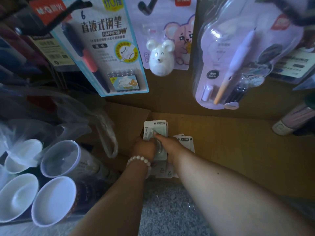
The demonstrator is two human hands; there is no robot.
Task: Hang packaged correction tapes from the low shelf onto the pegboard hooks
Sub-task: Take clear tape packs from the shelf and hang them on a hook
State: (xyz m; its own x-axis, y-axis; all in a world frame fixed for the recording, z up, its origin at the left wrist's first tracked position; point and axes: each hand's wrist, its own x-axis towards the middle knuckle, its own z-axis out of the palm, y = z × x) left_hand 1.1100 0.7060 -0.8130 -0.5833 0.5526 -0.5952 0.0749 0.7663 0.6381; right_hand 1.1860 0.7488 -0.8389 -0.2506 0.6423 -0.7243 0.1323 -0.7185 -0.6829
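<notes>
Hands low centre: left hand [144,148] and right hand [167,142] grip correction tape pack [156,128], fingers clamped | risk: loose packs [185,140] beneath slide off shelf [238,150].

Dim, bluish light overall; the hanging purple blister pack [238,53] above the grip catches glare on its plastic, cups [54,200] left of it glow pale, edges bend and blur, far corners fall into shadow

Hidden and cut off
Both hands cover the correction tape pack [155,132] lower half; top-edge hooks [148,5] blurred, cropped.
</notes>
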